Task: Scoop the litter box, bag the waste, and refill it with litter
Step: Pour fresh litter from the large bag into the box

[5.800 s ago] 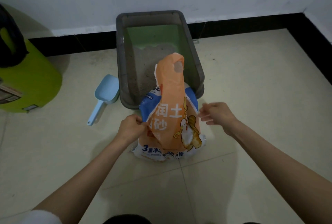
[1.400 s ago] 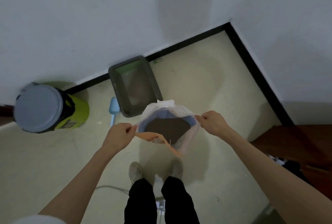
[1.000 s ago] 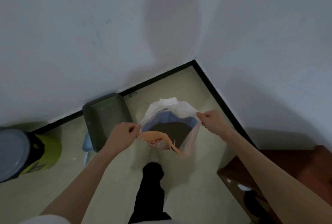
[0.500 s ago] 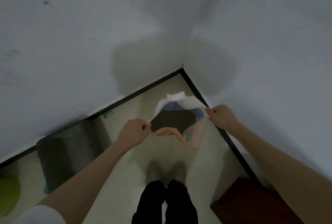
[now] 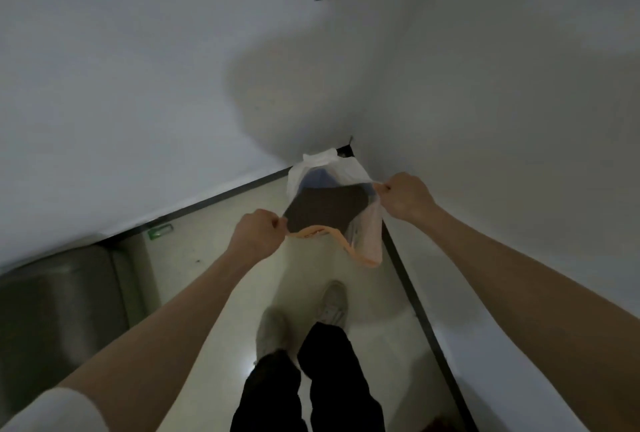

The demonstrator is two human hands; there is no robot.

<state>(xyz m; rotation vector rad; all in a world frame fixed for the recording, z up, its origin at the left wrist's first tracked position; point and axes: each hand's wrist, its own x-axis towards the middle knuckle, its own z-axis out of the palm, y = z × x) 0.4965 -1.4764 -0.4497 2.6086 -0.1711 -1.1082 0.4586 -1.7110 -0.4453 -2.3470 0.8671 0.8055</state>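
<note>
I hold the litter bag (image 5: 370, 241) up by its open mouth, close to the room's corner. My left hand (image 5: 258, 235) pinches the near-left edge of the mouth, where a torn orange strip hangs down. My right hand (image 5: 403, 196) grips the right edge. Dark litter (image 5: 327, 208) shows inside the bag, and its far rim is white and blue. The grey litter box (image 5: 65, 320) lies on the floor at the far left, well apart from the bag.
Two white walls meet just behind the bag, with a black skirting (image 5: 415, 303) along each. My feet (image 5: 304, 317) and dark trousers stand on the pale tiled floor below the bag. A small green item (image 5: 159, 230) lies by the left skirting.
I lifted the bag off the floor by its mouth and carried it right, away from the litter box, toward the corner. The green bin and blue scoop have left the view.
</note>
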